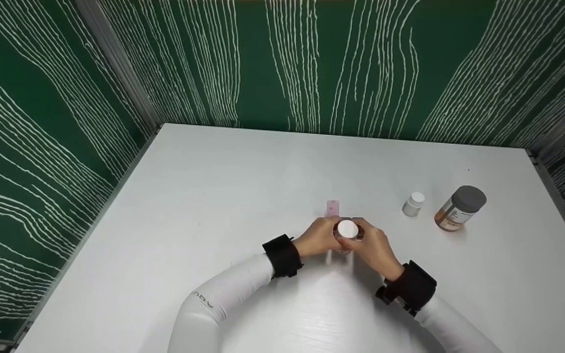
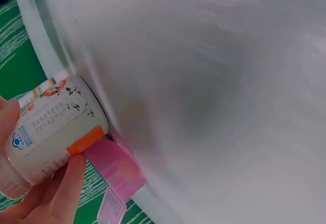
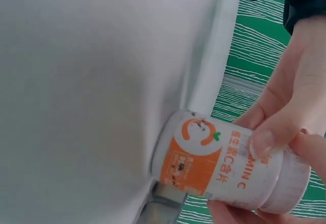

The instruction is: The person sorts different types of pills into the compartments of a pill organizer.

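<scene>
Both hands are around a white vitamin C bottle [image 3: 204,158] with an orange label and a white cap [image 1: 347,229], upright at the table's middle. My left hand [image 1: 319,238] grips it from the left, its thumb on the label in the right wrist view. From the right, my right hand [image 1: 374,247] holds the upper part, thumb beside the cap. The cap is on. Just behind the bottle sits a small pink pill box [image 1: 332,208]; in the left wrist view its clear lid [image 2: 112,207] stands swung out.
To the right of the hands stand a small white bottle [image 1: 413,204] and a larger brown jar [image 1: 460,208] with a dark grey lid. They rest on a white table [image 1: 233,176]. Green panels with white lines [image 1: 253,63] rise behind the table and along its sides.
</scene>
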A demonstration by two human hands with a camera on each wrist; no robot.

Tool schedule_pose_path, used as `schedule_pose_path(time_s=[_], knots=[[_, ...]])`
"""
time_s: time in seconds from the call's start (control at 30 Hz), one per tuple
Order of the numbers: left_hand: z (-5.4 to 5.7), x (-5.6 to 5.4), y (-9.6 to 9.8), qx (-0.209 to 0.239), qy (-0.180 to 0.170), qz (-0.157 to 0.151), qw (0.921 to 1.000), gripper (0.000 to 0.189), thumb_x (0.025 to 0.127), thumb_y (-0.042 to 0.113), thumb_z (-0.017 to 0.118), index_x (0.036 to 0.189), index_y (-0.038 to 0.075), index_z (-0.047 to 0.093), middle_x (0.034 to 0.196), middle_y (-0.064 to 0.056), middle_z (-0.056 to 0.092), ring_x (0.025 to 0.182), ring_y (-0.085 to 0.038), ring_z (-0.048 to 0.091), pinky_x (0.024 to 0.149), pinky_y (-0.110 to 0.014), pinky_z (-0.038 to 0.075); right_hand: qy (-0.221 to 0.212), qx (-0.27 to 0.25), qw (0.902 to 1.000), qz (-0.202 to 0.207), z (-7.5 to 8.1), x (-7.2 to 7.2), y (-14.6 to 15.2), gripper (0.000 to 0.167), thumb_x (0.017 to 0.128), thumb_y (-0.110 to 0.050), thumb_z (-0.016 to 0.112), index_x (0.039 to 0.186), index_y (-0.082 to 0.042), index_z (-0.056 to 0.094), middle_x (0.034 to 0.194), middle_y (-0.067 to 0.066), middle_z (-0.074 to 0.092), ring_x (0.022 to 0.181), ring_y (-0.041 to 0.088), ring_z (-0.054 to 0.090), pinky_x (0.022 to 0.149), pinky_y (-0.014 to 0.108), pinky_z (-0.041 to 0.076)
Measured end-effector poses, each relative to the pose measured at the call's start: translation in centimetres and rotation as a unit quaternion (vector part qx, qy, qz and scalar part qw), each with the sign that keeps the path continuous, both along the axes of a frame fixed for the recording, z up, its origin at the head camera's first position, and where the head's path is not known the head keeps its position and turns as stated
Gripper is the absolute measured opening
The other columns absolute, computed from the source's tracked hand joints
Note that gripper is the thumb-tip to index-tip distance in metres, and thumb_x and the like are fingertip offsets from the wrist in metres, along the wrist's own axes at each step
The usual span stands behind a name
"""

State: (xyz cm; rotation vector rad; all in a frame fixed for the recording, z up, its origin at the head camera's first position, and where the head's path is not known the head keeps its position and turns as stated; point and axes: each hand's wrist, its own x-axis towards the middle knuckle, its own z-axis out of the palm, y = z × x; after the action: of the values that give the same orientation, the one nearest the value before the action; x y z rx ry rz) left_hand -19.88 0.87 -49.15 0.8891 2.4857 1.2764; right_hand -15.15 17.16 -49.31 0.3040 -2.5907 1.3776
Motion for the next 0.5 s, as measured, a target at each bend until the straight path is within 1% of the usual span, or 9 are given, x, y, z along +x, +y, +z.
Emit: schedule_pose_path(time_s=[0.07, 0.13, 0.23, 0.27, 0.37, 0.43, 0.5], knots=[[0.1, 0.0, 0.0, -0.003, -0.006, -0.008, 0.9999, 0.046, 0.081, 0.001, 0.085, 0.123, -0.009, 0.069, 0.117, -0.022, 0.075, 0.109, -0.028, 0.071, 0.094, -0.019, 0.051, -0.012, 0.0, 0.9999, 0.004, 0.3, 0.0, 0.1, 0.033, 0.086, 0.001, 0.084, 0.112, 0.015, 0.069, 0.105, 0.028, 0.075, 0.095, 0.041, 0.073, 0.083, 0.037, 0.059], [0.3, 0.1, -0.1, -0.004, -0.024, -0.011, 0.9996, 0.05, 0.083, 0.002, 0.084, 0.129, -0.007, 0.067, 0.123, -0.02, 0.073, 0.114, -0.027, 0.069, 0.098, -0.02, 0.049, -0.021, 0.001, 0.9997, 0.014, 0.7, -0.1, 0.4, 0.036, 0.085, 0.001, 0.085, 0.113, 0.016, 0.068, 0.107, 0.029, 0.075, 0.097, 0.04, 0.073, 0.084, 0.036, 0.059], [0.8, 0.2, -0.4, -0.005, -0.043, -0.012, 0.999, 0.054, 0.086, 0.004, 0.084, 0.135, -0.006, 0.064, 0.129, -0.019, 0.071, 0.118, -0.027, 0.067, 0.1, -0.021, 0.049, -0.036, 0.003, 0.9987, 0.035, 1.5, 0.0, 1.0, 0.037, 0.086, 0.002, 0.084, 0.115, 0.018, 0.068, 0.109, 0.031, 0.074, 0.099, 0.041, 0.073, 0.085, 0.035, 0.06], [1.0, 0.3, -0.6, -0.004, -0.045, -0.012, 0.9989, 0.055, 0.087, 0.005, 0.084, 0.136, -0.006, 0.064, 0.13, -0.02, 0.07, 0.118, -0.028, 0.067, 0.101, -0.023, 0.05, -0.039, 0.002, 0.9983, 0.042, 1.9, -0.1, 1.2, 0.036, 0.087, 0.003, 0.083, 0.115, 0.018, 0.067, 0.11, 0.031, 0.074, 0.1, 0.042, 0.073, 0.086, 0.035, 0.06], [1.7, 0.2, -1.3, 0.001, -0.035, -0.019, 0.9992, 0.051, 0.09, 0.004, 0.083, 0.134, -0.01, 0.062, 0.129, -0.023, 0.069, 0.118, -0.035, 0.068, 0.102, -0.031, 0.054, -0.045, 0.005, 0.9974, 0.055, 3.0, -0.4, 2.1, 0.034, 0.09, 0.004, 0.08, 0.116, 0.02, 0.066, 0.111, 0.032, 0.072, 0.101, 0.045, 0.072, 0.085, 0.034, 0.061], [2.1, 0.2, -1.9, 0.001, -0.025, -0.024, 0.9994, 0.048, 0.092, 0.004, 0.082, 0.132, -0.012, 0.062, 0.127, -0.026, 0.069, 0.118, -0.04, 0.067, 0.103, -0.037, 0.055, -0.047, 0.012, 0.9972, 0.057, 3.8, -0.9, 2.8, 0.033, 0.092, 0.004, 0.078, 0.117, 0.021, 0.065, 0.112, 0.033, 0.071, 0.103, 0.047, 0.071, 0.084, 0.03, 0.06], [2.4, 0.0, -2.4, 0.0, -0.012, -0.028, 0.9996, 0.044, 0.093, 0.003, 0.08, 0.13, -0.014, 0.061, 0.125, -0.028, 0.069, 0.118, -0.043, 0.067, 0.104, -0.04, 0.055, -0.052, 0.017, 0.9971, 0.053, 4.6, -1.5, 3.6, 0.035, 0.093, 0.002, 0.077, 0.119, 0.022, 0.063, 0.114, 0.035, 0.07, 0.105, 0.048, 0.07, 0.084, 0.024, 0.057]])
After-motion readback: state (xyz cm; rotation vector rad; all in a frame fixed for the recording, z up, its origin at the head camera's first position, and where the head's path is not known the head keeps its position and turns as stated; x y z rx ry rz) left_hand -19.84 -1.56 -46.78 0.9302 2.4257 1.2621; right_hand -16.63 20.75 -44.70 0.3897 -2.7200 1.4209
